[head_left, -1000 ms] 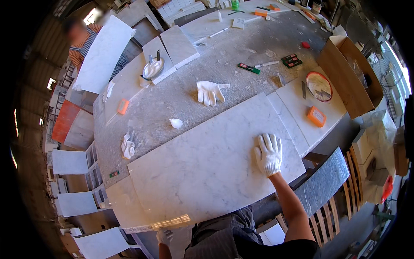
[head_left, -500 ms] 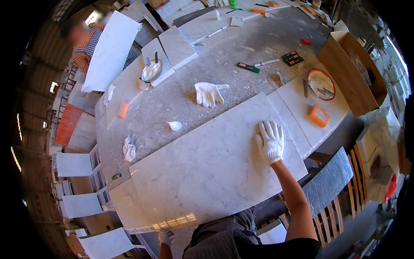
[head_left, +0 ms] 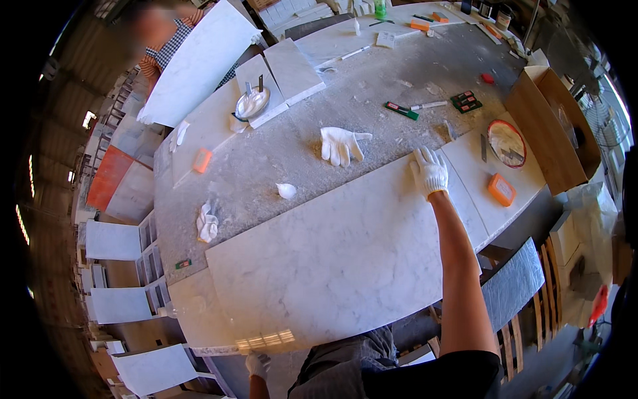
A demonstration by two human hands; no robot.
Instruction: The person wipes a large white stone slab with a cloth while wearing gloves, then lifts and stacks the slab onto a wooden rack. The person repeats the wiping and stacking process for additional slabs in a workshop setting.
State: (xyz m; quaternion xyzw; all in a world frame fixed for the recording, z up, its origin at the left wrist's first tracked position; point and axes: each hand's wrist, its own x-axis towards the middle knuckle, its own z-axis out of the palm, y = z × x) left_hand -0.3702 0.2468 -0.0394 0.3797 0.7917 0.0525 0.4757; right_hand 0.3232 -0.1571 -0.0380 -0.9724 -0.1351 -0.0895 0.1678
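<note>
A large white marble slab (head_left: pixel 332 246) with grey veins lies flat on the worktable. My right hand (head_left: pixel 430 173), in a white knit glove, rests on the slab near its far right corner, fingers stretched out and holding nothing. Low by the near left edge is my left hand (head_left: pixel 258 364), also gloved; its fingers are too small and shaded to tell open from closed, and I cannot tell whether it touches the slab. Beyond the far edge lie an empty white glove (head_left: pixel 343 146), a small white lump (head_left: pixel 286 191) and a crumpled white glove or cloth (head_left: pixel 207 223).
Orange boxes (head_left: pixel 501 190), a red-rimmed bowl (head_left: pixel 506 143) and a cardboard box (head_left: pixel 551 126) stand at the right. A bowl of white paste (head_left: pixel 252 103) with scrapers sits far left, near a co-worker holding a white panel (head_left: pixel 199 63). Green-and-black packs (head_left: pixel 466 102) lie farther back.
My right hand has slid away from me across the slab toward its far edge, the arm reaching out straighter. My left hand stays by the near edge. The whole view has shifted slightly.
</note>
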